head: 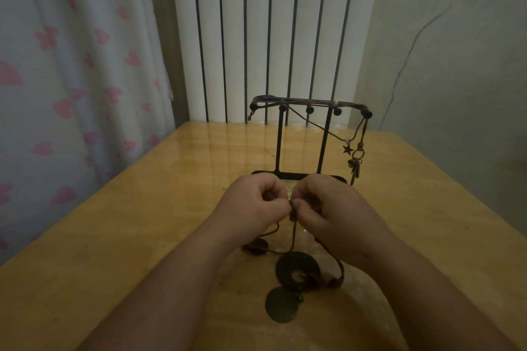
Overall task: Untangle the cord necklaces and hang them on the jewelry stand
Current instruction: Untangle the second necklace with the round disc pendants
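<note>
I see both hands, left hand (253,204) and right hand (328,208), with fingers pinching the tangled cord necklace (296,268) above the worktop (142,222), near the jewelry stand (302,139).

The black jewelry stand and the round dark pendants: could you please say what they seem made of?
The black jewelry stand looks like thin metal rod, matte painted: slim straight bars. The round dark pendants look like dull flat wood or shell; dim light leaves that open.

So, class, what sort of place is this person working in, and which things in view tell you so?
Probably a room in a home: a heart-print curtain, what looks like a white radiator and a wooden table.
</note>
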A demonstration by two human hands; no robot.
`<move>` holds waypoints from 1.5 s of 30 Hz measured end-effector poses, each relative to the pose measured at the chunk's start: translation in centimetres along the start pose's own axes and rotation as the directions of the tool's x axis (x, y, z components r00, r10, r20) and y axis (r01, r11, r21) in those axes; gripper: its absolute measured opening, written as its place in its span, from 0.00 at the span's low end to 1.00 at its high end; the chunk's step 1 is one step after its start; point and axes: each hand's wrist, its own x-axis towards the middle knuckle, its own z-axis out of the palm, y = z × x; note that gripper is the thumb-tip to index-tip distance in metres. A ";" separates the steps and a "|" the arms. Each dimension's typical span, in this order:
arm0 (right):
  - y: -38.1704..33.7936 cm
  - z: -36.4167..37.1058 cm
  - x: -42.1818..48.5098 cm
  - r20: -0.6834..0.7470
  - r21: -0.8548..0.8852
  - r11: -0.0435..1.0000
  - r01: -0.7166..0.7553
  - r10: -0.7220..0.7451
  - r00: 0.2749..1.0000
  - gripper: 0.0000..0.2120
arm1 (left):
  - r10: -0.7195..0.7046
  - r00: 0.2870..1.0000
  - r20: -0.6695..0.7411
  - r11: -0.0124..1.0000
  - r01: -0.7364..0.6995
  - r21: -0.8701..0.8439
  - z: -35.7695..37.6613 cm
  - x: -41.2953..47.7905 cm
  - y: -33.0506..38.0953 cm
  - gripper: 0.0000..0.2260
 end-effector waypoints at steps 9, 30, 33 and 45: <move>0.0 0.2 -0.1 0.025 0.016 1.000 0.005 -0.005 1.000 0.08 | -0.052 0.995 0.087 0.995 0.059 -0.079 0.0 0.2 -0.7 0.08; 0.0 0.4 -0.1 0.005 0.117 0.993 -0.013 0.013 1.000 0.08 | -0.093 0.972 0.216 0.959 0.146 -0.243 0.0 0.4 -1.0 0.05; 0.2 0.3 -0.2 -0.003 0.148 0.989 -0.030 0.031 1.000 0.07 | -0.076 0.966 0.249 0.950 0.146 -0.277 0.0 0.4 -1.1 0.06; -0.4 1.8 -0.2 -0.138 0.432 0.899 -0.072 0.144 0.980 0.05 | -0.089 0.981 0.174 0.925 0.146 -0.350 0.0 0.5 -0.8 0.08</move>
